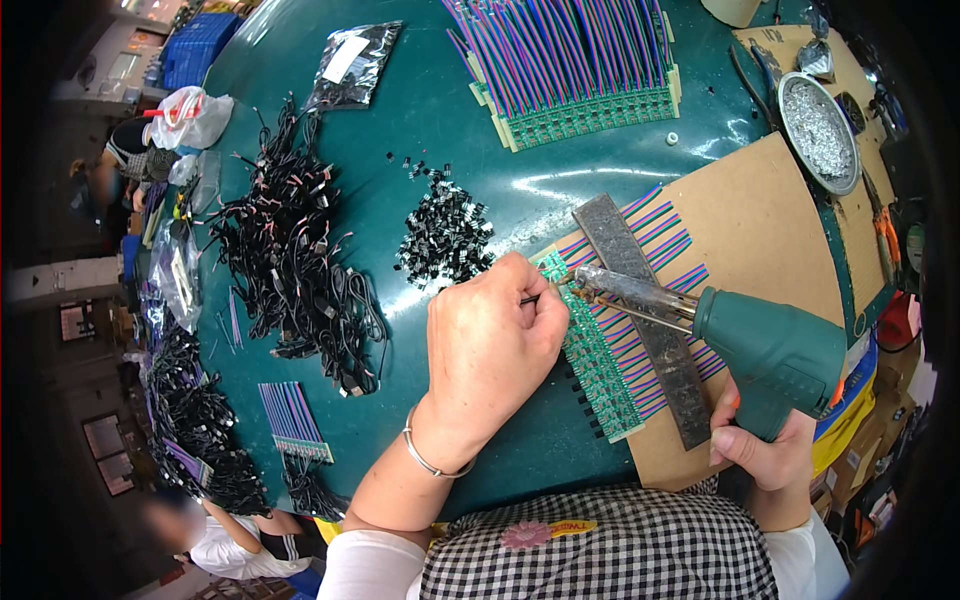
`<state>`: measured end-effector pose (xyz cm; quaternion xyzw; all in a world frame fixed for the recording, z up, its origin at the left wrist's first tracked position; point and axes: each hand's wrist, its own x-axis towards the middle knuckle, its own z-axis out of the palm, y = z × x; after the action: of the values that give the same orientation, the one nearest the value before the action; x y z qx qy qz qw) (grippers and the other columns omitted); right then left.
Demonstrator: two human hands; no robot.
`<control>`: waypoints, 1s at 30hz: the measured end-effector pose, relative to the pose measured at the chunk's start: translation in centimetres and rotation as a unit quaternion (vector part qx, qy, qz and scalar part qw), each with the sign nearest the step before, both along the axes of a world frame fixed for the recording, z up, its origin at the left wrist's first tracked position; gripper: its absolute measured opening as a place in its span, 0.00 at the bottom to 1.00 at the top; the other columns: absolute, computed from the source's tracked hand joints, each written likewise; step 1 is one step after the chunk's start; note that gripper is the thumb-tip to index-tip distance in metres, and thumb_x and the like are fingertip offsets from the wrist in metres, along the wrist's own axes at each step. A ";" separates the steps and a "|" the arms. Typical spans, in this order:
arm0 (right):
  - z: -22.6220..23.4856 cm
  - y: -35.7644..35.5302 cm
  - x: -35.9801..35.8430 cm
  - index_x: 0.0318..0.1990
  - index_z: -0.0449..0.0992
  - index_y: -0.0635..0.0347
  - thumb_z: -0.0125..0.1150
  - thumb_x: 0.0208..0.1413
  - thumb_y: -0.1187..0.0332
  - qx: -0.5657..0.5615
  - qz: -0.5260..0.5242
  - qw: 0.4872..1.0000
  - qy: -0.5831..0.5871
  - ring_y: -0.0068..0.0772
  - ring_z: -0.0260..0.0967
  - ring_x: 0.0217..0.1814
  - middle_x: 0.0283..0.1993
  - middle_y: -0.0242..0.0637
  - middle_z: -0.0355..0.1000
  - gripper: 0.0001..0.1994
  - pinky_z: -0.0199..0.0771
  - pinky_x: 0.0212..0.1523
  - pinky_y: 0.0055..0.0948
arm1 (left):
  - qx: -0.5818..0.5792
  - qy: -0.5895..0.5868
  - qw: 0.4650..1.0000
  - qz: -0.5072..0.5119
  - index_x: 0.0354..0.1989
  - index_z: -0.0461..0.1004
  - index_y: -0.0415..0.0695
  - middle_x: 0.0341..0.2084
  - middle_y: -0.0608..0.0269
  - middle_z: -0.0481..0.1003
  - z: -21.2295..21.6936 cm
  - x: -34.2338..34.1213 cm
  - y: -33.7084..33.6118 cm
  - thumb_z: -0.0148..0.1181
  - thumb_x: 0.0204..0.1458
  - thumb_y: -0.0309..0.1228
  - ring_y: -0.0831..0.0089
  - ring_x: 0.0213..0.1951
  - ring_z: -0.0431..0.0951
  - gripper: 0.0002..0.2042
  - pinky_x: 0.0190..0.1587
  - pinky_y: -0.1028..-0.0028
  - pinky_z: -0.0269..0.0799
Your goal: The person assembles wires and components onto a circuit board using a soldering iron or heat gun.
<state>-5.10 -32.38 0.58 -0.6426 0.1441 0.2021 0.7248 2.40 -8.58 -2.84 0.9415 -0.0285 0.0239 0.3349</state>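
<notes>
My left hand (492, 335) is closed in a pinch on a small dark part at the top end of a green circuit board panel (603, 370); the fingers mostly hide it. In my right hand (772, 452) is the handle of a green soldering gun (778, 348). Its metal tip reaches the board close beside my left fingertips. Coloured wires (655, 215) run rightward from the panel, under a dark flat metal bar (645, 320) lying across them. Small black pieces stick out along the panel's lower left edge. Brown cardboard (755, 215) lies beneath the wires.
Left of my hand lie a pile of small black parts (445, 230) and a heap of black cables (290, 240). More wired boards (590, 115) lie at the far side. A metal bowl (820, 130) and pliers (752, 85) are at the far right. People sit at the left.
</notes>
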 end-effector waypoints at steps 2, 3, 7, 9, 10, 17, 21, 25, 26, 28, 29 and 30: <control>-0.3 -0.3 -0.2 0.40 0.67 0.71 0.63 0.39 0.81 -0.007 0.007 1.000 -0.012 0.23 0.67 0.23 0.25 0.37 0.69 0.17 0.69 0.24 0.20 | 0.001 0.000 1.000 -0.005 0.18 0.69 0.37 0.10 0.61 0.70 -0.1 0.1 0.0 0.58 0.39 0.21 0.82 0.12 0.68 0.04 0.17 0.82 0.63; -0.5 -0.6 -0.3 0.41 0.66 0.71 0.63 0.39 0.81 -0.002 0.019 1.000 -0.022 0.24 0.67 0.23 0.28 0.39 0.69 0.19 0.69 0.23 0.20 | 0.001 -0.001 1.000 -0.004 0.18 0.69 0.37 0.10 0.61 0.70 0.0 0.1 0.0 0.58 0.39 0.21 0.82 0.12 0.68 0.04 0.17 0.82 0.63; 0.3 0.2 0.1 0.46 0.63 0.73 0.63 0.38 0.80 0.034 -0.091 0.995 -0.014 0.26 0.67 0.23 0.38 0.45 0.68 0.24 0.70 0.19 0.20 | 0.004 0.010 1.000 0.002 0.18 0.70 0.37 0.10 0.61 0.70 0.1 0.1 0.0 0.58 0.39 0.22 0.82 0.12 0.68 0.04 0.18 0.82 0.64; 0.0 -0.2 0.1 0.50 0.59 0.74 0.62 0.38 0.81 0.044 -0.081 0.995 -0.032 0.28 0.68 0.23 0.45 0.50 0.65 0.28 0.71 0.18 0.20 | 0.001 0.013 1.000 0.001 0.18 0.70 0.37 0.10 0.61 0.71 0.0 0.1 -0.1 0.58 0.38 0.22 0.82 0.13 0.68 0.04 0.18 0.82 0.64; 0.1 -0.1 0.1 0.51 0.58 0.74 0.62 0.37 0.81 0.049 -0.087 0.994 -0.036 0.28 0.68 0.24 0.46 0.52 0.64 0.29 0.72 0.18 0.21 | -0.001 0.013 1.000 0.004 0.18 0.70 0.37 0.10 0.61 0.71 0.0 0.1 0.0 0.58 0.39 0.22 0.83 0.13 0.68 0.04 0.18 0.82 0.64; 0.1 -0.2 -0.4 0.53 0.56 0.73 0.62 0.37 0.82 0.057 -0.100 0.993 -0.036 0.29 0.68 0.24 0.49 0.56 0.63 0.32 0.73 0.19 0.22 | -0.019 0.033 0.999 0.026 0.17 0.70 0.40 0.09 0.56 0.70 0.3 0.1 -0.3 0.57 0.38 0.24 0.61 0.14 0.74 0.03 0.19 0.69 0.69; 0.4 0.8 -0.1 0.47 0.58 0.75 0.68 0.33 0.71 0.010 -0.145 0.988 -0.056 0.25 0.64 0.16 0.41 0.47 0.63 0.32 0.68 0.13 0.19 | -0.014 0.023 0.999 0.025 0.18 0.71 0.40 0.09 0.56 0.70 0.2 0.0 -0.3 0.57 0.38 0.24 0.61 0.14 0.74 0.03 0.19 0.68 0.69; 0.5 0.5 -0.2 0.46 0.59 0.76 0.68 0.33 0.71 0.011 -0.140 0.988 -0.060 0.24 0.64 0.16 0.41 0.46 0.63 0.32 0.68 0.13 0.19 | -0.003 0.038 0.999 0.015 0.19 0.71 0.40 0.11 0.56 0.71 0.8 -0.2 -0.1 0.58 0.39 0.25 0.60 0.16 0.74 0.03 0.21 0.67 0.69; 0.5 0.4 -0.2 0.46 0.59 0.75 0.68 0.33 0.72 0.010 -0.130 0.990 -0.060 0.24 0.64 0.16 0.42 0.47 0.63 0.31 0.68 0.12 0.19 | 0.007 0.046 0.999 0.005 0.21 0.71 0.40 0.14 0.56 0.73 1.0 -0.3 0.2 0.59 0.40 0.25 0.60 0.18 0.75 0.03 0.22 0.67 0.69; 0.5 0.4 -0.2 0.47 0.58 0.75 0.68 0.33 0.71 0.012 -0.133 0.988 -0.076 0.24 0.64 0.16 0.42 0.47 0.62 0.32 0.68 0.12 0.19 | -0.002 0.036 0.999 -0.008 0.24 0.71 0.38 0.15 0.58 0.73 1.2 -0.9 0.9 0.61 0.38 0.23 0.68 0.18 0.74 0.05 0.23 0.73 0.69; 0.4 0.5 -0.2 0.47 0.58 0.75 0.68 0.33 0.71 0.014 -0.137 0.986 -0.092 0.24 0.64 0.16 0.43 0.47 0.62 0.33 0.68 0.12 0.19 | -0.010 0.027 0.999 -0.023 0.27 0.72 0.36 0.17 0.61 0.73 1.4 -1.3 1.6 0.63 0.37 0.21 0.75 0.17 0.73 0.08 0.23 0.79 0.68; 0.4 0.3 -0.3 0.47 0.58 0.75 0.68 0.33 0.71 0.017 -0.132 0.987 -0.092 0.24 0.64 0.16 0.43 0.47 0.62 0.33 0.68 0.12 0.19 | -0.010 0.044 0.998 -0.041 0.34 0.71 0.37 0.28 0.59 0.75 1.8 -1.8 2.4 0.67 0.33 0.20 0.72 0.27 0.75 0.16 0.32 0.77 0.70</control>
<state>-5.40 -32.12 0.96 -0.6215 0.1574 0.0470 0.7660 0.63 -6.14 -1.01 0.9364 -0.0521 -0.0308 0.3456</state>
